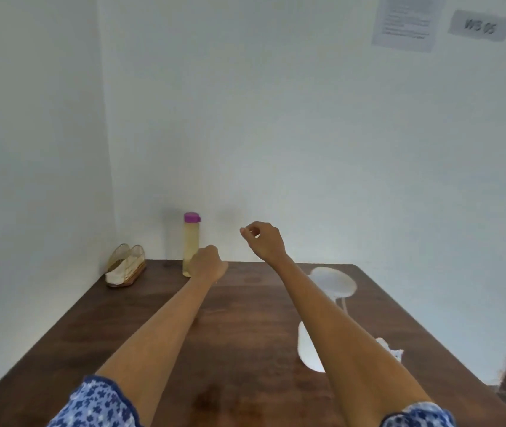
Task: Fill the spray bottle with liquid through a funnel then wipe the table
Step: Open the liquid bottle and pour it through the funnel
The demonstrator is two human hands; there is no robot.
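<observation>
Your left hand [208, 262] reaches the tall purple-capped bottle of yellowish liquid [191, 243], grip unclear; your right hand [262, 238], loosely curled, holds nothing, likely ready for uncapping.

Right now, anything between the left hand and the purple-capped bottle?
Nothing visible. The left hand is already at the bottle, overlapping its lower right side; whether it touches is unclear. The right hand hovers apart, to the right.
</observation>
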